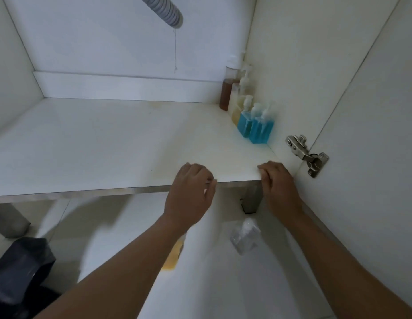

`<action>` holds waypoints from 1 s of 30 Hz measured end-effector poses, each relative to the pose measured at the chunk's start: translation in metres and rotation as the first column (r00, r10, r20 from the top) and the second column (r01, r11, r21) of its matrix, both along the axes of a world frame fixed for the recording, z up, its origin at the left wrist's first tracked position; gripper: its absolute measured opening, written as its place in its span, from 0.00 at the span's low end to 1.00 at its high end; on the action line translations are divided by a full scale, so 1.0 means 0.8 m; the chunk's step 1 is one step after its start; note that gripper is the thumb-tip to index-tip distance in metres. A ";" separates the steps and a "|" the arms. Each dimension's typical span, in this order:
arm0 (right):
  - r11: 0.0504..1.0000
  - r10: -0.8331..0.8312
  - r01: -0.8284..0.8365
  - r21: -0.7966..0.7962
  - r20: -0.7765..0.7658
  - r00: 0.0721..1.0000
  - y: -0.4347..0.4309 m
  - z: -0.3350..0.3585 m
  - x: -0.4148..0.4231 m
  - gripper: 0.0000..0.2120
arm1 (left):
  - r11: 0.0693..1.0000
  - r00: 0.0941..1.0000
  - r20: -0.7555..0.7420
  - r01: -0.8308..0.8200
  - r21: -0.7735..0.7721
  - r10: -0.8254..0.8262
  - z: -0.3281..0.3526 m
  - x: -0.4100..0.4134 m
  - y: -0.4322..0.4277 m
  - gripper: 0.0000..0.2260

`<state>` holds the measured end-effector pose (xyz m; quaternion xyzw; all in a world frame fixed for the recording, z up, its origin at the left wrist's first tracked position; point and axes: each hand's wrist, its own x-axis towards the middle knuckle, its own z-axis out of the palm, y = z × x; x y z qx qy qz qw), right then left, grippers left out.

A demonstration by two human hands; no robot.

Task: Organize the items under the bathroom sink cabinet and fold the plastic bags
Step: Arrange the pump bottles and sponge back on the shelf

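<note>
My left hand [192,189] and my right hand [278,183] are at the front edge of the cabinet floor [108,146], fingers curled. Each pinches the top edge of a thin translucent white plastic bag [214,261] that hangs down between my forearms. Along the right cabinet wall stands a row of pump bottles: two blue ones [258,130] in front, yellowish ones [237,109] behind them, and a brown bottle [225,93] at the back. A clear bottle [244,236] and a yellow item [172,256] on the floor show blurred below the bag.
A grey ribbed drain hose [163,10] hangs from the top of the cabinet. The open door's metal hinge [306,155] sits on the right wall. A black bag [18,272] lies on the floor at lower left, near a cabinet leg [9,219].
</note>
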<state>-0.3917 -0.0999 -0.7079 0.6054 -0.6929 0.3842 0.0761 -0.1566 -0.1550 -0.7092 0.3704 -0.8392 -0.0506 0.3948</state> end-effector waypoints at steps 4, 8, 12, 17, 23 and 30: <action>0.997 0.078 -0.076 -0.018 0.140 0.987 0.070 -0.056 0.014 0.21 | 0.991 0.970 0.235 0.084 -0.101 -0.059 -0.069 0.037 0.051 0.21; 0.944 0.100 -0.244 0.223 0.511 0.854 0.101 -0.099 0.021 0.30 | 0.973 0.889 0.458 -0.098 0.211 -0.010 -0.114 0.067 0.069 0.23; 0.835 0.067 -0.376 0.402 0.603 0.795 0.099 -0.114 0.021 0.32 | 0.867 0.728 0.685 -0.320 0.382 -0.033 -0.131 0.087 0.070 0.25; 0.768 0.109 -0.381 0.515 0.481 0.870 0.091 -0.120 0.027 0.35 | 0.788 0.749 0.657 -0.352 0.505 -0.086 -0.132 0.088 0.071 0.19; 0.911 0.119 -0.279 0.304 0.453 0.883 0.107 -0.082 0.062 0.30 | 0.939 0.975 0.206 0.009 0.344 -0.085 -0.092 0.071 0.091 0.27; 0.954 0.175 -0.018 -0.299 0.508 0.843 0.084 0.033 0.080 0.24 | 0.978 0.986 -0.140 0.064 -0.198 -0.093 0.032 0.017 0.056 0.27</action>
